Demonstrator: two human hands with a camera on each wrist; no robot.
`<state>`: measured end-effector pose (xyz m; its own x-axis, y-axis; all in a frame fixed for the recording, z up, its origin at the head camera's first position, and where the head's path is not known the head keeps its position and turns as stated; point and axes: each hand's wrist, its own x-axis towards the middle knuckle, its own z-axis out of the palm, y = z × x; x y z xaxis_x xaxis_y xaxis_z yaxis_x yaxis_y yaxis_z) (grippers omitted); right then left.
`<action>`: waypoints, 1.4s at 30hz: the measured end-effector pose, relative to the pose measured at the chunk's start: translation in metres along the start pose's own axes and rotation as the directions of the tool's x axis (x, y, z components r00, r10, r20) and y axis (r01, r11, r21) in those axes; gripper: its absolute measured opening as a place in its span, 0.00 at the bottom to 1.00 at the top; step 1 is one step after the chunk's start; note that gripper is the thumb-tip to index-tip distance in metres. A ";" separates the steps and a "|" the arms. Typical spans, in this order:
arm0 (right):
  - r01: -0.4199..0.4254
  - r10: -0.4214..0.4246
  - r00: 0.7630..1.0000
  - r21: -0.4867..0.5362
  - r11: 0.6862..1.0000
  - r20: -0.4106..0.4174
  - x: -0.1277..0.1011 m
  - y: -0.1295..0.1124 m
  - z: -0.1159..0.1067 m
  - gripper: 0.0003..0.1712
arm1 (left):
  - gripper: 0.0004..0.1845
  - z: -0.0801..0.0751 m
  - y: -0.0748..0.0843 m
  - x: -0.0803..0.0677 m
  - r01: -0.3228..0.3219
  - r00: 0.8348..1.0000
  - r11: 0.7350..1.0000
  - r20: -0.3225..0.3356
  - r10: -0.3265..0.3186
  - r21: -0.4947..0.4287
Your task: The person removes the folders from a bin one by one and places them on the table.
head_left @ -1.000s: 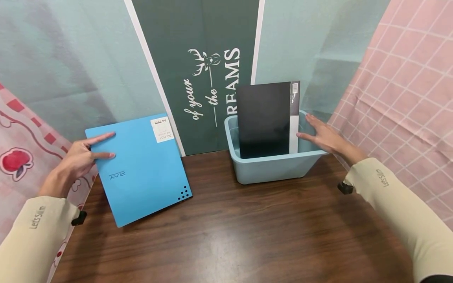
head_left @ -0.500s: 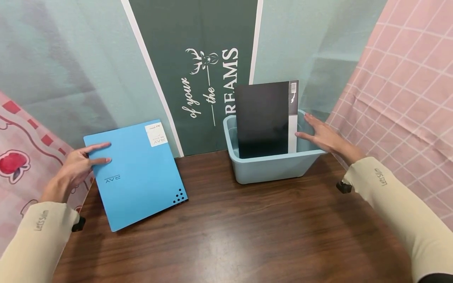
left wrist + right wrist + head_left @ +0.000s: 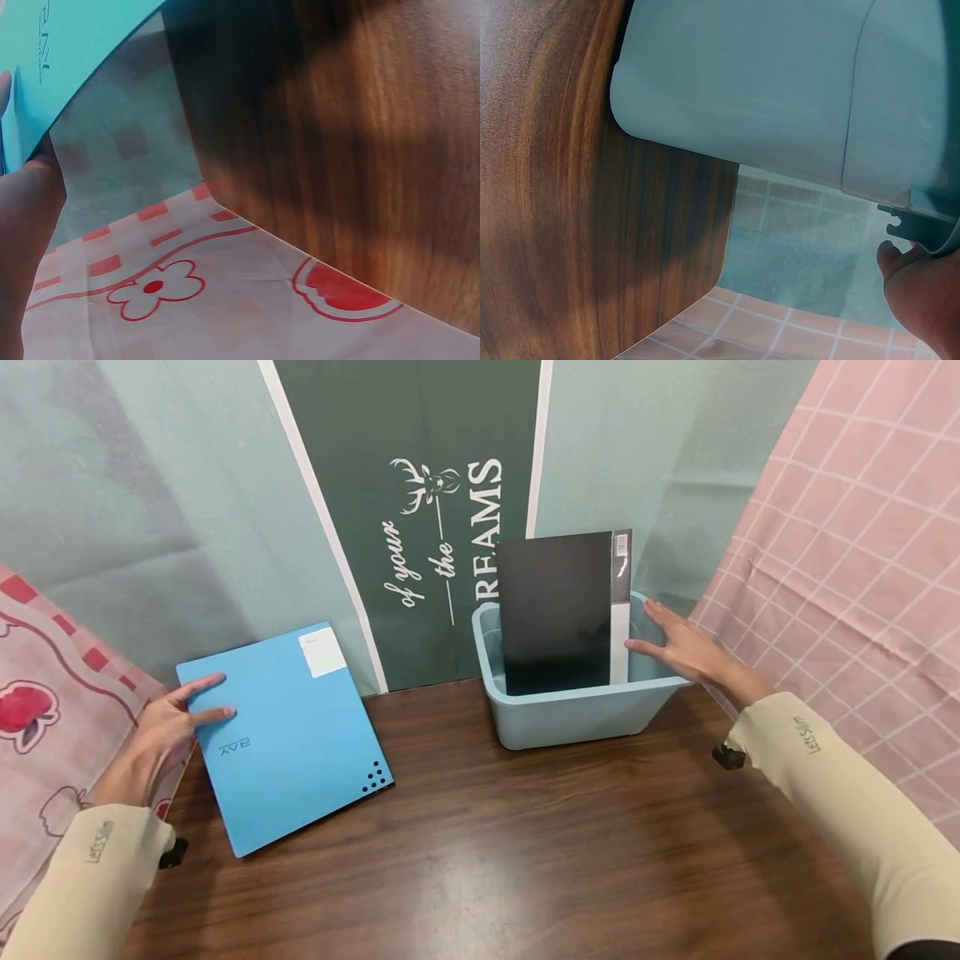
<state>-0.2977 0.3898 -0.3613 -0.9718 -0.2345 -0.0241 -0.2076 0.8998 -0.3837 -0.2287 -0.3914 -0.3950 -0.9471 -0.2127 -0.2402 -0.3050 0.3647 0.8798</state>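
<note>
My left hand (image 3: pixel 167 717) grips a blue A4 file folder (image 3: pixel 288 739) by its left edge, with two digits on the front and the rest behind. The folder is tilted, its lower end near the table at the left; a white label sits at its top right corner. In the left wrist view the folder (image 3: pixel 71 52) fills the top left. My right hand (image 3: pixel 686 647) holds the right rim of a light blue plastic bin (image 3: pixel 577 720). Its fingertips show below the rim in the right wrist view. A black folder (image 3: pixel 557 610) with a grey and white spine stands upright in the bin.
A brown wooden table (image 3: pixel 480 852) spreads in front of both hands. Behind it hangs a green curtain (image 3: pixel 427 410) with white print. Pink curtains close in the sides, a fruit-patterned one (image 3: pixel 45 793) on the left and a checked one (image 3: pixel 877 543) on the right.
My left hand and the blue folder have moved slightly down and left, and the folder leans further back. The right hand, bin and black folder have stayed put.
</note>
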 end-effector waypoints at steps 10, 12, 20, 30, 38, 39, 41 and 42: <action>-0.046 0.046 0.999 0.004 0.999 0.008 -0.007 -0.010 0.000 0.59 | 0.45 -0.015 -0.020 0.010 -0.080 0.995 0.979 0.080 0.066 0.186; -0.050 0.049 0.999 0.007 0.999 0.005 -0.008 -0.011 0.000 0.59 | 0.44 -0.020 -0.024 0.013 -0.092 0.990 0.979 0.123 0.071 0.180; -0.055 0.056 0.998 0.017 0.998 -0.013 -0.012 -0.015 0.003 0.58 | 0.41 -0.038 -0.037 0.024 -0.091 0.952 0.986 0.303 0.045 0.142; -0.091 0.091 0.996 0.022 0.996 -0.010 -0.020 -0.024 0.005 0.59 | 0.35 -0.046 -0.042 0.042 -0.128 0.914 0.973 0.403 0.041 0.190; -0.101 0.101 0.995 0.025 0.995 -0.019 -0.025 -0.029 0.006 0.58 | 0.39 -0.046 -0.051 0.046 -0.107 0.920 0.954 0.392 -0.011 0.279; -0.100 0.100 0.995 0.025 0.995 -0.022 -0.025 -0.029 0.007 0.58 | 0.39 -0.045 -0.053 0.046 -0.112 0.924 0.950 0.382 -0.009 0.293; -0.097 0.097 0.995 0.025 0.995 -0.026 -0.024 -0.028 0.008 0.58 | 0.41 -0.043 -0.057 0.044 -0.124 0.933 0.940 0.360 0.001 0.319; -0.095 0.096 0.995 0.024 0.995 -0.029 -0.024 -0.027 0.008 0.58 | 0.43 -0.042 -0.059 0.043 -0.138 0.936 0.933 0.352 0.012 0.333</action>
<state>-0.2677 0.3684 -0.3579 -0.9901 -0.1363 -0.0338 -0.1114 0.9088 -0.4021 -0.2478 -0.4601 -0.4400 -0.9253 0.1247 -0.3582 -0.1873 0.6712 0.7173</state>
